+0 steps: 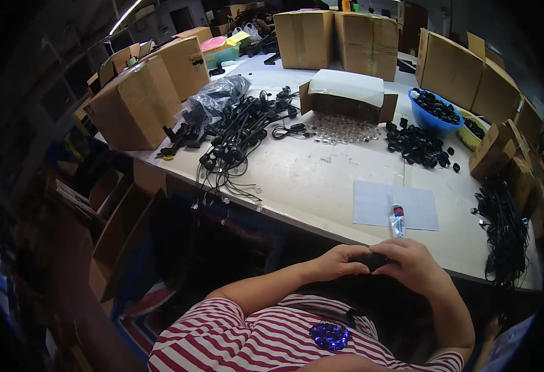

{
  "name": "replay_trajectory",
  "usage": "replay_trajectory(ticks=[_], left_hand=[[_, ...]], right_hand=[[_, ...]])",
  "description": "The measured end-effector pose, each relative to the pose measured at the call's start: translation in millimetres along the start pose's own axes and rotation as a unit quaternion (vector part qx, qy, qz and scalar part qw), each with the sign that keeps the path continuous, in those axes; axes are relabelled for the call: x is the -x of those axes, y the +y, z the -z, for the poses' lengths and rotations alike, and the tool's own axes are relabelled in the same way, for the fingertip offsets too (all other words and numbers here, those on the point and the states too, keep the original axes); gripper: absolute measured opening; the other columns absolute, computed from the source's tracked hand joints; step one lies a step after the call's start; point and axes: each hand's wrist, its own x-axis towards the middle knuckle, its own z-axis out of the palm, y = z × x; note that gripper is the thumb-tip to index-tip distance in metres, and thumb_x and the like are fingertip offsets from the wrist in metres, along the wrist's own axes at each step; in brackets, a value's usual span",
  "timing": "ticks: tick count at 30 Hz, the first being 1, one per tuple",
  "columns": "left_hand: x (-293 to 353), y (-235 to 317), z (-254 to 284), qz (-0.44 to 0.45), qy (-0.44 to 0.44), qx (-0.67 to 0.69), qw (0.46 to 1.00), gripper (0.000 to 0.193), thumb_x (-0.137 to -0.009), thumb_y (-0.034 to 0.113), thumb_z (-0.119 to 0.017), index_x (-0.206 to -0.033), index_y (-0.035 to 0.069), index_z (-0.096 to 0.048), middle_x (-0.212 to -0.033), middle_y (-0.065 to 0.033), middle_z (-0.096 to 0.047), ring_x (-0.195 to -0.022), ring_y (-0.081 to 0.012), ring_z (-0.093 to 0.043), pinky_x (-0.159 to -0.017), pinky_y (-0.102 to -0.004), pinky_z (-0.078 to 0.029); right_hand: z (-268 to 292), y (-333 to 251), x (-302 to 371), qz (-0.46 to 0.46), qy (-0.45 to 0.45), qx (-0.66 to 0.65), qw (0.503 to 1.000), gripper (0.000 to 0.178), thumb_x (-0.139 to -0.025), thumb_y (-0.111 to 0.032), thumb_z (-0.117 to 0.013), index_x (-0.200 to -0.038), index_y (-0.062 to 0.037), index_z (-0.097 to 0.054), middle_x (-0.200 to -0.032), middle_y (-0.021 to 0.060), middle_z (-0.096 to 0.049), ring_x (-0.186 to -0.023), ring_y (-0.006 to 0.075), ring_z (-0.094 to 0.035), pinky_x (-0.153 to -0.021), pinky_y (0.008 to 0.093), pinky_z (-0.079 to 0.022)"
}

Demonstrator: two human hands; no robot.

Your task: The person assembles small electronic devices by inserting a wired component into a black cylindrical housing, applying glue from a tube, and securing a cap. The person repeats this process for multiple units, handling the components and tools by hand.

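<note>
Both hands meet just off the front edge of the table, around a small round black part (373,260). My left hand (341,260) pinches it from the left, thumb below and fingers above. From the other side my right hand (410,260) grips the same part, fingers over its top. Some of the part is hidden by the fingers. Right beyond my right hand lies a glue tube (397,224), white and blue with a red band and a dark cap. It rests on a sheet of white paper (371,204).
Black cables with plugs (235,139) lie in a heap at left, some wires over the edge. Clear small discs (340,129) spill from an opened carton (346,93). Black caps (418,146) lie near a blue bowl (426,124). More cables (501,229) hang at right. Cardboard boxes (306,40) ring the table.
</note>
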Motion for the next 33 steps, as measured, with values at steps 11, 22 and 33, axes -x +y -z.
replay_trajectory(ticks=[11,22,33], left_hand=[[-6.8,2.4,1.6,-0.032,0.007,-0.023,0.999,0.032,-0.080,0.005,-0.062,-0.112,0.001,-0.055,-0.098,-0.0014,-0.059,-0.091,-0.0072,-0.052,-0.080,-0.0230,-0.044],[-10.7,1.8,-12.4,0.008,-0.028,0.066,0.997,0.024,-0.082,0.009,-0.062,-0.104,0.003,-0.059,-0.083,-0.0001,-0.061,-0.074,-0.0061,-0.054,-0.069,-0.0204,-0.045],[-18.7,2.8,-14.8,0.033,-0.034,-0.004,0.999,0.029,-0.079,0.012,-0.062,-0.106,0.002,-0.059,-0.078,-0.0020,-0.059,-0.066,-0.0064,-0.051,-0.060,-0.0210,-0.043]], right_hand=[[-3.9,11.1,9.7,0.024,0.019,0.124,0.992,0.034,-0.073,-0.023,-0.068,-0.101,-0.0058,-0.058,-0.077,0.0093,-0.061,-0.069,0.0279,-0.059,-0.064,0.0363,-0.043],[-15.1,18.0,27.2,0.001,0.010,0.115,0.993,0.040,-0.072,-0.024,-0.066,-0.108,-0.0098,-0.057,-0.086,0.0065,-0.064,-0.080,0.0228,-0.061,-0.074,0.0334,-0.044],[-11.9,25.2,35.1,0.023,0.025,0.158,0.987,0.043,-0.063,-0.027,-0.073,-0.101,-0.0102,-0.061,-0.081,0.0036,-0.064,-0.071,0.0197,-0.060,-0.066,0.0291,-0.044]])
